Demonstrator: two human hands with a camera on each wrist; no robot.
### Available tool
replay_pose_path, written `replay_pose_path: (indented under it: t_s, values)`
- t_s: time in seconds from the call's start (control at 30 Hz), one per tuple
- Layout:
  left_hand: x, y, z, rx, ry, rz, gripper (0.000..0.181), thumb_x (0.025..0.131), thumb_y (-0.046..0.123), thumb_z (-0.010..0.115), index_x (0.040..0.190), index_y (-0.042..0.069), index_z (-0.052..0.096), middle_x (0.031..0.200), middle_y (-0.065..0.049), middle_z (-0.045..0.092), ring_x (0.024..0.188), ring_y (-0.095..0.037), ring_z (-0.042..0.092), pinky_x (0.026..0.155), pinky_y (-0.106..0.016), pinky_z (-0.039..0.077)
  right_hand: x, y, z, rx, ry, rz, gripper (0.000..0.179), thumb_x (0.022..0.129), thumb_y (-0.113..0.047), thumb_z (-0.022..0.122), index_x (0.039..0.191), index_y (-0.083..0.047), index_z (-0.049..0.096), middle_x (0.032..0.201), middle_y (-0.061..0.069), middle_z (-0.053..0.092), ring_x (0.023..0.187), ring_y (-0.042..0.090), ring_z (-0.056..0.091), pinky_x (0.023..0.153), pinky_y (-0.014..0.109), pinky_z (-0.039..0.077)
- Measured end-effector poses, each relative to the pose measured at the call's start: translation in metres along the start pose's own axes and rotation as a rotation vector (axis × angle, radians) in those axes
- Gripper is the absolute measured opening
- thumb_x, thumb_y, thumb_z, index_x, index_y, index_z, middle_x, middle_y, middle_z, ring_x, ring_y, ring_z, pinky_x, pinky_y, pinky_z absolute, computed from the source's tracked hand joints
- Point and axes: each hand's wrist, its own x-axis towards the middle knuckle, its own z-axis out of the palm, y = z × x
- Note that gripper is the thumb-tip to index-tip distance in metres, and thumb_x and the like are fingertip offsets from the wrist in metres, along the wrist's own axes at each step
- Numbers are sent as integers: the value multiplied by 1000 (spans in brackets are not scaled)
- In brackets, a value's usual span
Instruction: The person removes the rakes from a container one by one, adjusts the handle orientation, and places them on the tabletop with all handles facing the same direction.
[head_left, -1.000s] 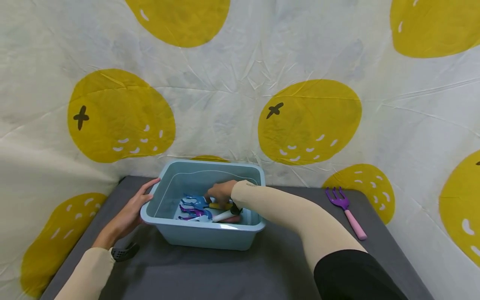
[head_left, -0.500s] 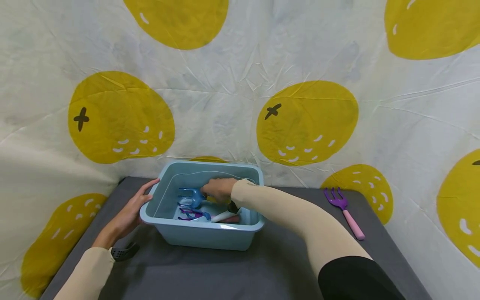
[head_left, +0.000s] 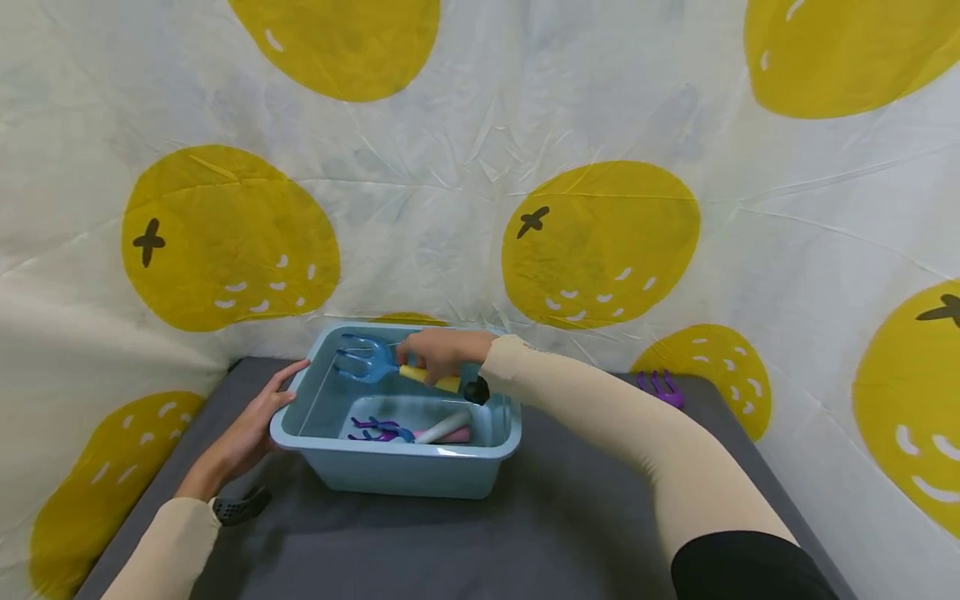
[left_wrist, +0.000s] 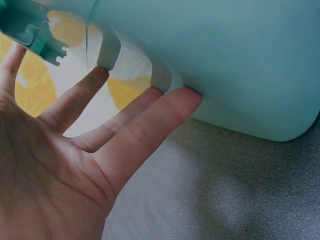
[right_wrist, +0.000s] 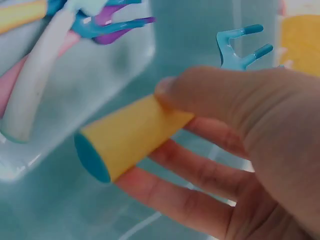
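Note:
A small garden fork (head_left: 375,367) with blue tines and a yellow handle is raised inside the light blue basin (head_left: 397,452), tines toward the left. My right hand (head_left: 444,350) grips it by that handle; the right wrist view shows thumb and fingers around the yellow grip (right_wrist: 132,135). At the basin's left side is my left hand (head_left: 243,425). Its straight fingers press the outer wall (left_wrist: 260,75) in the left wrist view. On the basin floor lie more tools: a white handle (head_left: 444,426), a pink handle (head_left: 459,435), and blue and purple tines (head_left: 382,429).
Another yellow handle (right_wrist: 22,15) shows among the tools in the right wrist view. A purple fork (head_left: 670,392) lies at the table's right, partly covered by my sleeve. Behind the grey table (head_left: 420,550) hangs a white cloth (head_left: 427,233) with yellow fruit prints.
My right hand has lifted the blue fork from the basin floor up toward the rim. The left hand stays at the basin. My right sleeve now covers the purple fork's pink handle.

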Motion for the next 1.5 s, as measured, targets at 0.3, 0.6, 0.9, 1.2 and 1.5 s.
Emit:
replay_pose_path:
  t_s: [0.3,0.6,0.9,1.2,1.5]
  values:
    - [-1,0,0,-7,0,-25,61,109,45,40,163,38,13,166,-19,7,130,-54,39,87,-59,55,-35,-1,-28,228,63,-6,51,91,-10,78,137,-14,58,122,10,65,95,22,67,64,34,61]
    - [-3,-3,3,-12,-3,-3,58,111,42,38,163,37,14,165,-19,7,127,-52,42,84,-58,56,-77,11,-42,356,146,-27,51,91,-8,78,136,-14,57,122,11,66,83,24,73,65,37,61]
    - [-3,-2,2,-18,-21,20,57,111,41,36,164,37,14,165,-19,7,127,-53,40,84,-59,56,-118,36,-49,444,218,57,48,90,-5,78,132,-16,59,114,10,69,83,26,74,65,43,61]
    - [-4,2,3,-15,-27,19,57,112,41,35,164,37,12,165,-20,5,126,-50,42,84,-59,56,-155,60,-43,447,276,106,49,89,-6,79,133,-13,60,112,12,70,81,26,74,63,44,61]
    - [-5,3,0,-4,-38,26,56,112,41,33,164,39,12,161,-20,10,115,-37,56,81,-52,58,-192,90,-28,504,320,156,52,89,-8,80,137,-8,58,116,17,67,91,30,73,65,47,61]
